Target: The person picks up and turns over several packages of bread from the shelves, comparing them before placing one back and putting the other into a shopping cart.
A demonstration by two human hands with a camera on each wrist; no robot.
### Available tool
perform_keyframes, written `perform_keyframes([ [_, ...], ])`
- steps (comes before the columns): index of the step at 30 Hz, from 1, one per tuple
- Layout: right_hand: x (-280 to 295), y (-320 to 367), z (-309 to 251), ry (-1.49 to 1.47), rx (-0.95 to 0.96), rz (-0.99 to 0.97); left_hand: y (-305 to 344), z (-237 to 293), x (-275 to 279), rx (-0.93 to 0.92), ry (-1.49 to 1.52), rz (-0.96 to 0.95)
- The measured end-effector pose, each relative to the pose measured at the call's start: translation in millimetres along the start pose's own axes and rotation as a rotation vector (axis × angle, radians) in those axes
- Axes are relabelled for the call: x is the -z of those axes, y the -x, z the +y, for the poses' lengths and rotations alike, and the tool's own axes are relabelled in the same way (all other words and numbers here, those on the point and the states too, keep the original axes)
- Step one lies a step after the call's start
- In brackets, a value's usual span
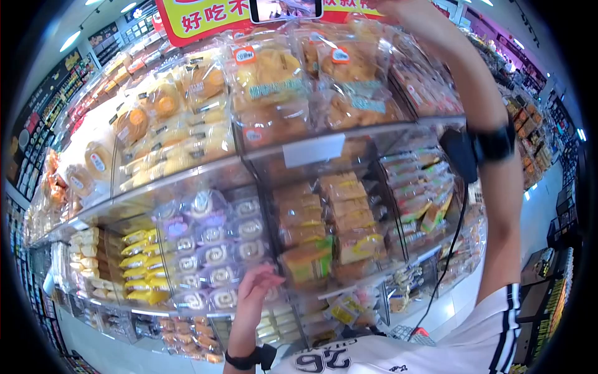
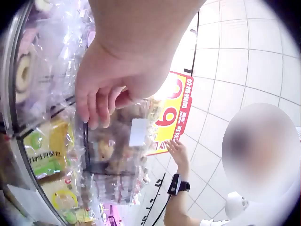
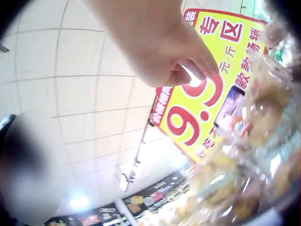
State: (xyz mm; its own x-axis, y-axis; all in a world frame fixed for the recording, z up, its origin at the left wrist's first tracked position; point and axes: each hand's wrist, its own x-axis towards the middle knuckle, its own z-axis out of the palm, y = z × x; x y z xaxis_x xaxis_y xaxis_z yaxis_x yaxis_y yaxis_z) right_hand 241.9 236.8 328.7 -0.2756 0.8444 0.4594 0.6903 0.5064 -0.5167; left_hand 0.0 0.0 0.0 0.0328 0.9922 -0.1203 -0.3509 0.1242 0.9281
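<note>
My left hand point(image 1: 256, 282) reaches up to the clear front of a shelf bin, fingers loosely bent and holding nothing. In the left wrist view its fingertips point(image 2: 99, 110) rest against the bin edge, beside wrapped swirl rolls point(image 1: 212, 249) and green-yellow bread packs point(image 2: 44, 150). My right arm point(image 1: 479, 93) is raised high, and the hand is cut off at the top of the head view. The right hand point(image 3: 188, 66) hovers by the red and yellow price sign point(image 3: 207, 94), empty. Seen from the left wrist, the right hand point(image 2: 176, 149) has its fingers spread near the sign point(image 2: 171, 115).
Tiered clear shelves hold bagged buns point(image 1: 274, 87), yellow packs point(image 1: 140, 268) and sandwich packs point(image 1: 423, 187). A white label point(image 1: 313, 149) hangs on the upper shelf edge. A phone-like device point(image 1: 285, 9) is fixed on the sign. Aisle floor and more racks point(image 1: 548, 268) lie to the right.
</note>
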Motion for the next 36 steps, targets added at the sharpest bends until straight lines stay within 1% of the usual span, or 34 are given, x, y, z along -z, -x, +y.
perform_keyframes([
  [1, -8, 15, 30, -0.052, 0.153, -0.023, -3, 3, -5, 0.009, -0.085, -0.006],
  [2, -17, 30, 60, -0.108, 0.305, -0.054, -8, 1, -7, 0.01, -0.105, -0.054],
  [3, -5, 113, 38, -0.074, 0.367, 0.021, 24, 3, -35, 0.024, -0.187, -0.054],
  [5, -25, 203, 26, -0.046, 0.327, 0.018, 35, -22, -46, -0.012, -0.274, -0.205],
  [6, -43, 246, 32, -0.167, 0.234, -0.023, 41, -36, -53, 0.027, -0.301, -0.249],
  [7, -61, 282, 42, -0.093, 0.278, -0.007, 44, -50, -60, 0.06, -0.334, -0.294],
  [8, -82, 313, 55, -0.103, 0.253, 0.012, 46, -65, -67, 0.091, -0.365, -0.336],
  [9, -104, 339, 68, -0.045, 0.269, 0.105, 47, -81, -74, 0.116, -0.381, -0.377],
  [10, -123, 362, 83, 0.034, 0.229, 0.13, 49, -97, -81, 0.146, -0.4, -0.42],
  [11, -142, 384, 97, 0.004, 0.17, 0.173, 51, -111, -87, 0.18, -0.42, -0.463],
  [12, -159, 404, 109, -0.026, 0.11, 0.216, 55, -125, -94, 0.236, -0.39, -0.562],
  [13, -172, 417, 118, -0.053, 0.048, 0.257, 61, -138, -101, 0.292, -0.357, -0.661],
  [14, -183, 422, 124, -0.054, 0.05, 0.328, 64, -149, -110, 0.345, -0.324, -0.763],
  [16, -195, 427, 130, -0.046, 0.057, 0.473, 77, -174, -133, 0.419, -0.377, -0.871],
  [17, -197, 427, 128, -0.047, 0.045, 0.516, 84, -185, -142, 0.454, -0.4, -0.925],
  [20, -197, 421, 128, -0.057, 0.011, 0.621, 94, -201, -161, 0.362, -0.394, -0.974],
  [23, -216, 435, 144, -0.505, -0.374, 0.696, 94, -212, -157, 0.372, -0.275, -0.958],
  [26, -221, 460, 157, -1.043, -0.672, 0.571, 93, -215, -156, 0.393, -0.325, -1.014],
  [29, -227, 490, 153, -1.73, -0.974, 0.607, 92, -207, -161, 0.299, -0.662, -1.114],
  [32, -242, 521, 169, -2.058, -1.17, 0.403, 98, -208, -168, 0.599, -0.687, -1.147],
  [35, -233, 528, 162, -1.587, -1.12, 0.337, 107, -221, -162, 0.497, -0.549, -1.078],
  [36, -224, 526, 157, -1.495, -1.083, 0.356, 106, -213, -160, 0.535, -0.476, -1.007],
])
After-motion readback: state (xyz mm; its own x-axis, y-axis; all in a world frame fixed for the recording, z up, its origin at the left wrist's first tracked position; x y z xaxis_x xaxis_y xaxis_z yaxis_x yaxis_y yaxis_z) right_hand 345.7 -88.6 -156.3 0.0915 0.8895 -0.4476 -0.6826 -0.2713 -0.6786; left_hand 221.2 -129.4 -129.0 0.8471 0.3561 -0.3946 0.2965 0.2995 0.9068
